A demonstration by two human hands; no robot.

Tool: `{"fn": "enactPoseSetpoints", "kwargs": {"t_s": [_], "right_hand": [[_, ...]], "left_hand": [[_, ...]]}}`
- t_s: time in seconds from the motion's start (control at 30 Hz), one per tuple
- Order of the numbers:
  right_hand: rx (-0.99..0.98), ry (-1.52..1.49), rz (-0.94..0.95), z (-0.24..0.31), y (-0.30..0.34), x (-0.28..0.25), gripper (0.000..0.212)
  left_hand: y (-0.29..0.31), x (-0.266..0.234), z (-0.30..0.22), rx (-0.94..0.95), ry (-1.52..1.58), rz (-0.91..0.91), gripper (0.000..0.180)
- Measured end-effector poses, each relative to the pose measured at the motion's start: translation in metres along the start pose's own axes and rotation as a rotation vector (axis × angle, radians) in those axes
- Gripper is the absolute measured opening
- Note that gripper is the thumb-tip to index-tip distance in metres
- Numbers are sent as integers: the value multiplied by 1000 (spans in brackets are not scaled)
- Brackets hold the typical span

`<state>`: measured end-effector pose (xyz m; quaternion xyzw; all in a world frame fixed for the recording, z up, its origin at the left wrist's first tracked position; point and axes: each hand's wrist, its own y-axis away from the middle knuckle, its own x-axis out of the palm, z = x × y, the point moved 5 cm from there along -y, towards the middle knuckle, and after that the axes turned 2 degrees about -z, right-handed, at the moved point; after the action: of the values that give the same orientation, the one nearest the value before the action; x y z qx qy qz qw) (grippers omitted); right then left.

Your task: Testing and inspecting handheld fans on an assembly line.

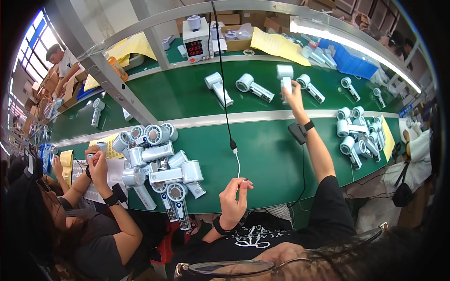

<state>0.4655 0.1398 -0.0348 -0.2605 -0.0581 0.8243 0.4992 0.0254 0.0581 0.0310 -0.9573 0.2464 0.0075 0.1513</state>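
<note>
Right hand point(294, 96): gripping one pale-blue handheld fan point(284, 75) by its handle, head uppermost, over the rear green surface point(164, 93); whether its base is touching there is hard to tell from this angle. Left hand point(233, 203): pinching the lower end of a white cable point(238, 161), which is hanging from a black cord point(226, 107). Neighbouring fan point(312, 90): lying just right of the held one; a careless sideways pull could be knocking it askew. Cable: a hard tug by the left hand could be straining its black connector point(233, 144). Wrist box point(296, 133), right arm: trailing a thin lead, which could be snagging if the arm swings. Fan heap point(157, 152), left: stacking unevenly, lowest handles point(183, 220) jutting past the front edge; a bumping elbow could be tipping them off.
</note>
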Motion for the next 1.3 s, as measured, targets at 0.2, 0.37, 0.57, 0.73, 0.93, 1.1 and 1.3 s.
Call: {"fn": "enactPoseSetpoints", "kwargs": {"t_s": [0.2, 0.37, 0.57, 0.73, 0.93, 1.1, 1.3], "right_hand": [[-183, 154, 214, 100, 36, 87, 68], [-368, 449, 388, 132, 65, 154, 64], [-369, 623, 446, 122, 71, 143, 61], [-468, 438, 486, 135, 136, 79, 58], [-275, 202, 577, 132, 199, -1, 54], [102, -447, 447, 149, 224, -37, 57], [486, -1183, 490, 188, 255, -54, 68]], "left_hand": [[4, 4, -15, 34, 31, 22, 15], [15, -18, -30, 57, 97, -34, 22], [18, -33, -31, 55, 167, -70, 24], [18, -33, -24, 7, 195, -66, 24], [12, -13, -13, -38, 220, 21, 22], [12, 10, -5, -125, 149, 169, 20], [12, 35, -21, -89, 193, 304, 18]]}}
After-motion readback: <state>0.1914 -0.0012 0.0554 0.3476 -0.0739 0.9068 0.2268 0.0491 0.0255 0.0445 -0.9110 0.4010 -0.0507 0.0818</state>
